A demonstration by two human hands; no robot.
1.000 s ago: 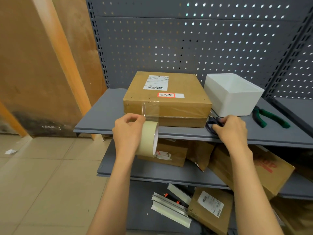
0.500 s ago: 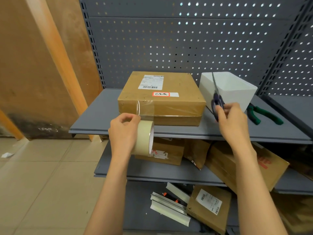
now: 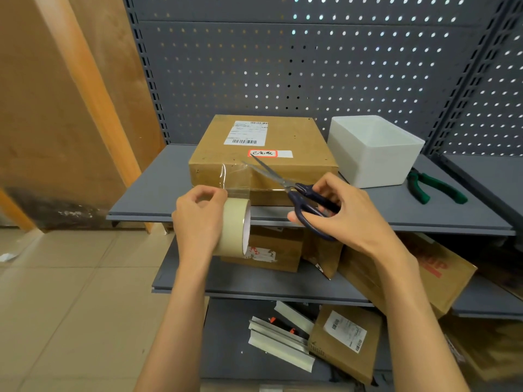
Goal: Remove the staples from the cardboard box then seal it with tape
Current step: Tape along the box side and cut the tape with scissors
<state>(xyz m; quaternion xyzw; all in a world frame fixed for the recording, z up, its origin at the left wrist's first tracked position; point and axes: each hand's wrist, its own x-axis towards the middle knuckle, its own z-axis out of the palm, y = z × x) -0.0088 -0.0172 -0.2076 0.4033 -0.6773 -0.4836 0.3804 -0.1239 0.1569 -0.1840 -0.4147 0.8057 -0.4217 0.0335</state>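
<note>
While gripping: tape roll [image 3: 233, 226], scissors [image 3: 297, 193].

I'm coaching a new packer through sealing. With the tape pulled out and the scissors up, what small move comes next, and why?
Probably bring the scissors in the right hand down to the clear tape strip just above the tape roll and snip. The strip already runs from the cardboard box to the roll gripped by the left hand, so only the cut remains here.
</note>
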